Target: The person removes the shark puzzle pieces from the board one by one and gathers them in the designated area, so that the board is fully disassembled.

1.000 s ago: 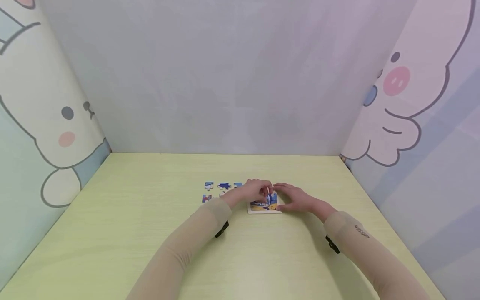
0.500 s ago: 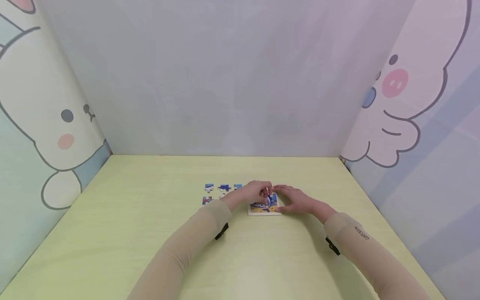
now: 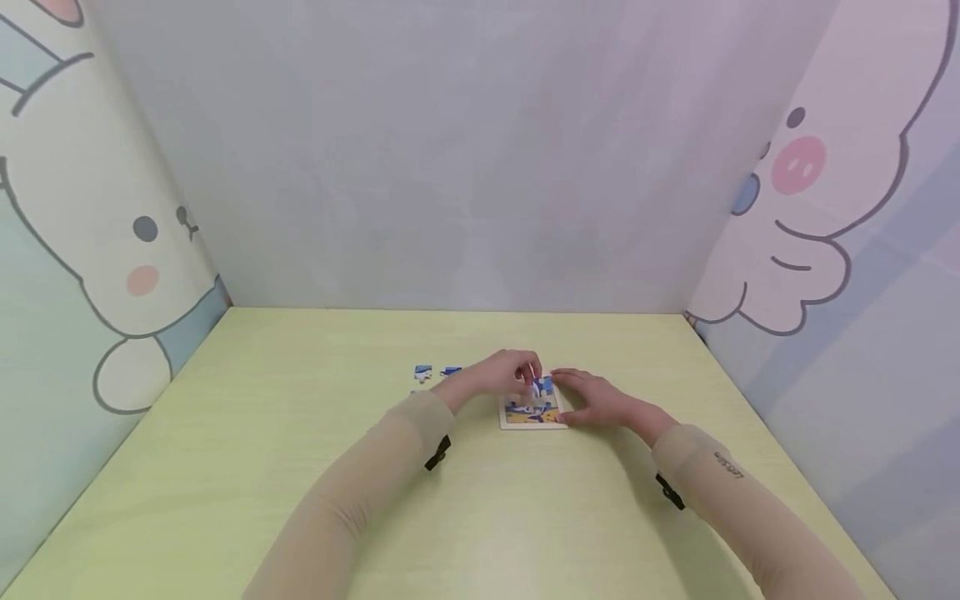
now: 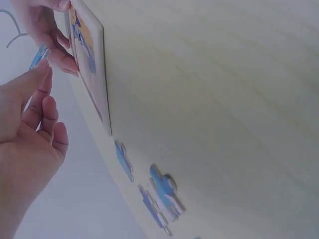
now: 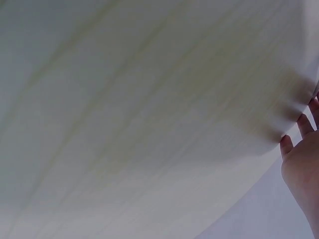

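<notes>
My left hand (image 3: 504, 375) hovers over the left side of a white-framed jigsaw puzzle board (image 3: 517, 427). In the left wrist view, the thumb and index finger of that hand (image 4: 27, 144) pinch a small blue puzzle piece (image 4: 39, 57), held up off the board. The other fingers curl loosely. The picture on the board is blue above and yellow-orange below, partly covered by my hand. My right hand (image 3: 600, 398) rests along the board's right edge, fingers near the far corner and thumb at the near corner. The right wrist view shows its fingertips (image 5: 285, 141) touching down.
Several loose blue-and-white puzzle pieces lie left of the board, among them one piece (image 3: 423, 372) at the far left. My left forearm hides some of them. A pale wooden table (image 3: 300, 400) meets a grey back wall (image 3: 465, 167).
My left hand has lifted slightly and shifted back from the board, uncovering more of the picture. The right hand keeps its place at the board's edge. The head view has shifted slightly.
</notes>
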`<state>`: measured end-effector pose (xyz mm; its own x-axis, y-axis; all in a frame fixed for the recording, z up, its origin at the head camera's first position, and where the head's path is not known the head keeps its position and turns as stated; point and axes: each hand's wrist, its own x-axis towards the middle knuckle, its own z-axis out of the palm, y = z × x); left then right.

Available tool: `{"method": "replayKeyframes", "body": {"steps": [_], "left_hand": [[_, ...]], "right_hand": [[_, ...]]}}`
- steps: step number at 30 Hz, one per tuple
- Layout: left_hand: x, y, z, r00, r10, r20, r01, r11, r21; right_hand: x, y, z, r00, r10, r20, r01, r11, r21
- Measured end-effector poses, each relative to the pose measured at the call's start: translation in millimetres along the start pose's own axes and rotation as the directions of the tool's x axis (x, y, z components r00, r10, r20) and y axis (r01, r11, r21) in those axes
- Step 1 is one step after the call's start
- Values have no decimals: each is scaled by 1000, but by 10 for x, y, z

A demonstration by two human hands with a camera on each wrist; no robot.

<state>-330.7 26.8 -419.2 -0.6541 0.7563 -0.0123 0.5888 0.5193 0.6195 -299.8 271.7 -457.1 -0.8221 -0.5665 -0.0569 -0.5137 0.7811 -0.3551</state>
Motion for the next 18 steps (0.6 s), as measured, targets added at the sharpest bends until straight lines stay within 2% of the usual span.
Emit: {"method": "replayKeyframes", "body": {"steps": [10,18], "left_hand": [[-127,-6,-119,1000,24,-5,-24,999,-23],[-303,-89,-265,1000,3,-20,-4,999,-37]], "right_hand": [[-5,-11,-24,1000,14,10,-14,1000,4],[-9,-21,-18,1000,23,19,-23,1000,1]]}}
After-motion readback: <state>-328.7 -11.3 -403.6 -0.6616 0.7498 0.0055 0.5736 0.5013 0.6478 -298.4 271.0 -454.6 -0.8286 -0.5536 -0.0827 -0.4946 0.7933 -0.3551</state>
